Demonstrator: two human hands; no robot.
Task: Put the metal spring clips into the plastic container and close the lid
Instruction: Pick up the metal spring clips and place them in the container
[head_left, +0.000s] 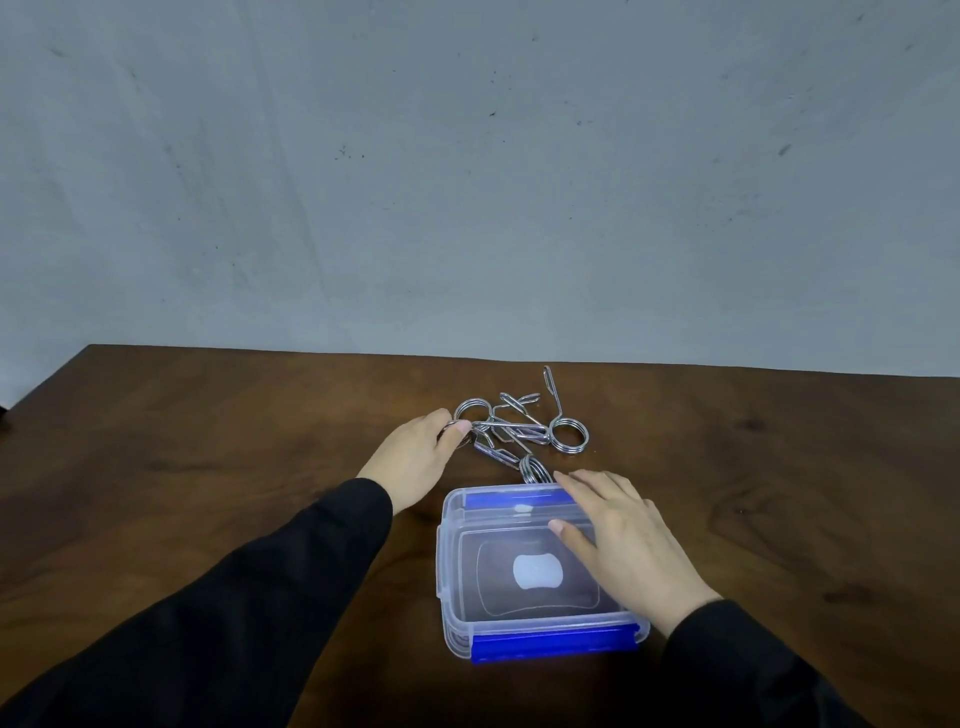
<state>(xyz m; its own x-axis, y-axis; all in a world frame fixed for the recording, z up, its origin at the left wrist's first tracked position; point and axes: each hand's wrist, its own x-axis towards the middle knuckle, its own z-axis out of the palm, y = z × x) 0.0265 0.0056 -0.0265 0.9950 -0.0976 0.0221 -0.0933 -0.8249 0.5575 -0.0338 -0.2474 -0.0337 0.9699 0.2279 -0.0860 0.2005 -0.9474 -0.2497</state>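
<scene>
A clear plastic container (524, 577) with blue latches sits on the table, its lid on. Just behind it lies a tangle of several metal spring clips (519, 431); one clip (569, 434) has a handle sticking up. My left hand (421, 460) reaches to the left side of the pile, thumb and fingers pinching the coil of a spring clip (460, 431). My right hand (618, 540) lies flat on the lid's right side, fingers spread, fingertips near the far blue latch (519, 500). Another clip's coil (535, 470) stands at the container's far edge.
A dark wooden table (234, 467) carries everything, with its far edge against a grey scuffed wall (467, 182). The table's left corner sits at far left. Black sleeves cover both forearms.
</scene>
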